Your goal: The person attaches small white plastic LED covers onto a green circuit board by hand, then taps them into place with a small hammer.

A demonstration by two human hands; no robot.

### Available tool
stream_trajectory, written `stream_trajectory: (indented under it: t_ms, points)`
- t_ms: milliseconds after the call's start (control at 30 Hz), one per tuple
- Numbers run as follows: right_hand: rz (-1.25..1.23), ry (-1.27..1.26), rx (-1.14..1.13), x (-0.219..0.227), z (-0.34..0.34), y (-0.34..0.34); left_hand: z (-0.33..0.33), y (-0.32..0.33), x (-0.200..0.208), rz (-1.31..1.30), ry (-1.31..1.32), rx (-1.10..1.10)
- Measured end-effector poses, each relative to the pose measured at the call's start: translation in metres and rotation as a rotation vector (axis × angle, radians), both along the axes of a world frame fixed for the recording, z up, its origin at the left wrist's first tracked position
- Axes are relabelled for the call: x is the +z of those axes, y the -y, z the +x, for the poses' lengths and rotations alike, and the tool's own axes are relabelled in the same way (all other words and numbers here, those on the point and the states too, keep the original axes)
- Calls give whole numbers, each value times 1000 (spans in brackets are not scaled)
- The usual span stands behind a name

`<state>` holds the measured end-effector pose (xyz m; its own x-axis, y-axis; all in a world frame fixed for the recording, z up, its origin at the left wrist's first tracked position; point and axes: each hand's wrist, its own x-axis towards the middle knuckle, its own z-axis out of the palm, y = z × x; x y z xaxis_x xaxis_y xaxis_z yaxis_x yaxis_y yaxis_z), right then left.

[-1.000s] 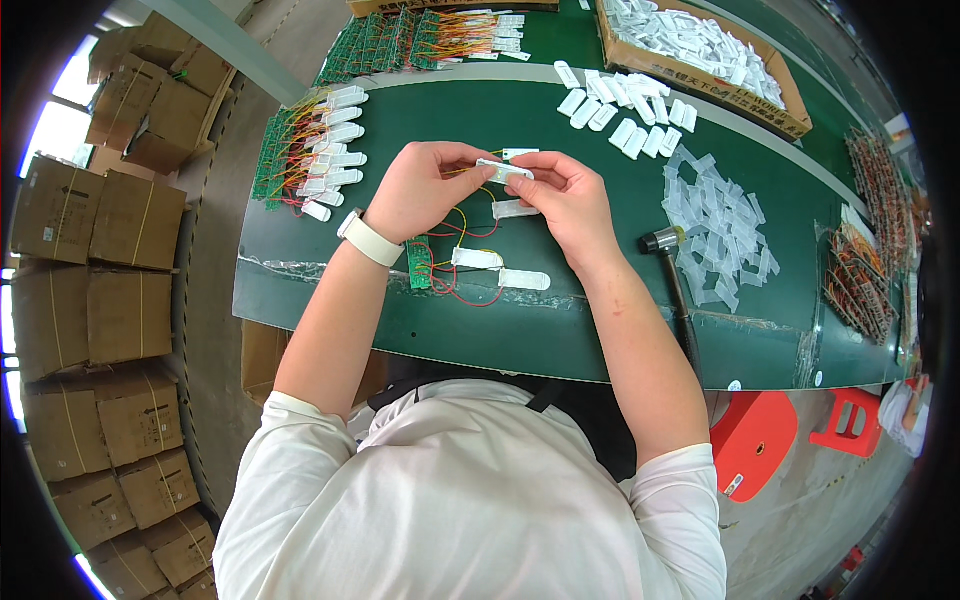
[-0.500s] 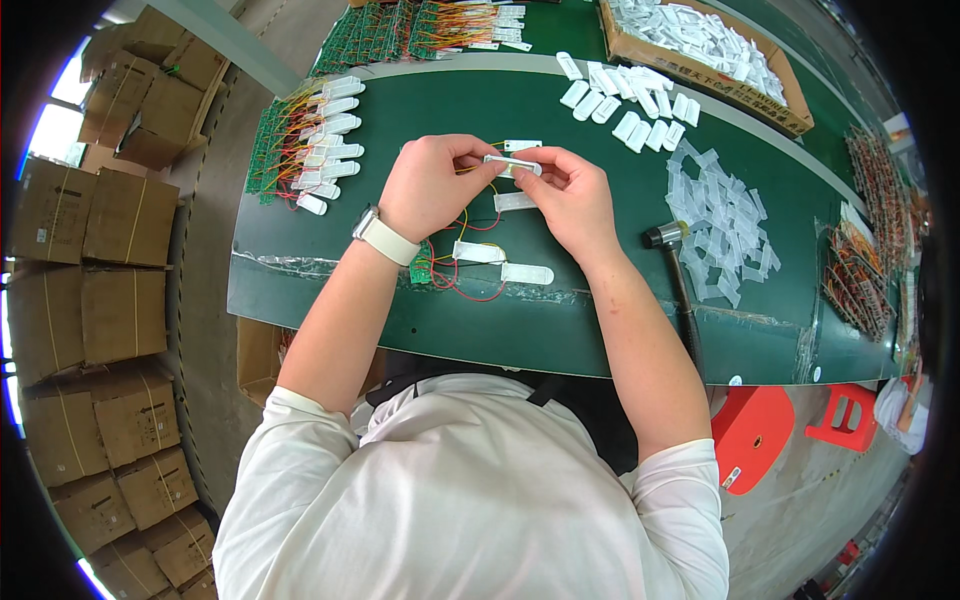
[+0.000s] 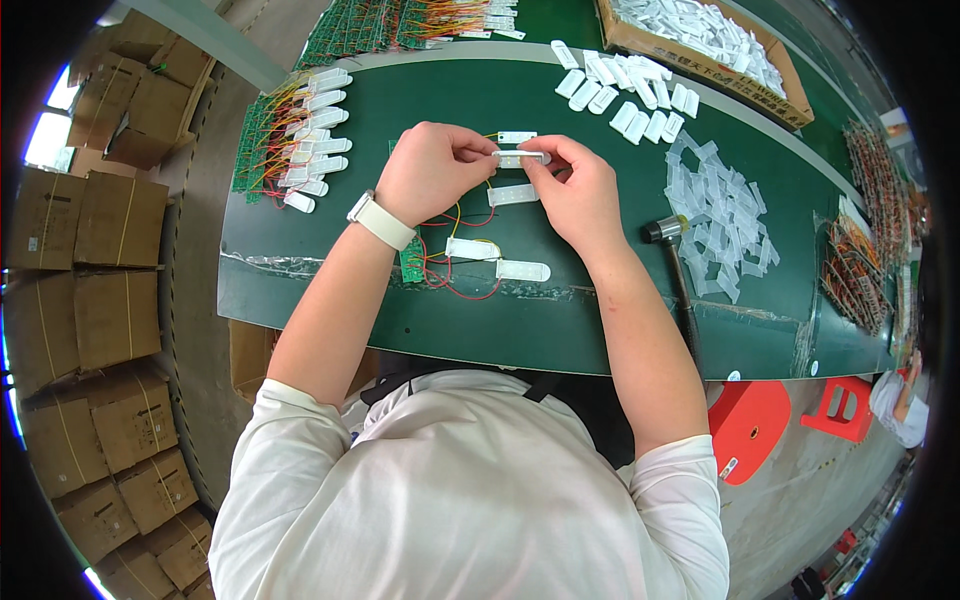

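The white casing (image 3: 522, 157), tilted a moment ago, is now held level, pinched by the fingers of left hand (image 3: 437, 168) and right hand (image 3: 582, 192), apparently better aligned.

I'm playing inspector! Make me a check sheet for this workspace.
Surface: green table, clear tape along its near side.
Job's things: white piece held; green circuit board with wired white pieces beside it.
Clutter: heap of clear plastic pieces, black hose-like tool.
Hands: left hand and right hand both pinch the white piece.
Cables: red and yellow wires, bunched at left, loosely curved near the board.
Surroundings: stacked cardboard boxes left, red stools right.
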<state>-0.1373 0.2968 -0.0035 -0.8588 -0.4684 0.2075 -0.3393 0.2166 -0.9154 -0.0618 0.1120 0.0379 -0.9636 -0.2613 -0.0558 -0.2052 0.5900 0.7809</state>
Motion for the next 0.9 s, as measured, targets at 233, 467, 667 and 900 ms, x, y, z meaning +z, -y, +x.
stream_trajectory:
  t_ms: [233, 467, 667, 900]
  points:
    - [278, -188, 20, -17, -17, -6, -11, 6, -10, -181, 6, -75]
    - [232, -438, -61, -24, -15, 2, -13, 11, -13, -259, 3, -107]
    - [299, -603, 47, -24, -19, 0, -15, 8, -12, -338, -24, -106]
    - [315, -661, 82, -18, -19, -2, -17, 6, -11, -434, -91, -118]
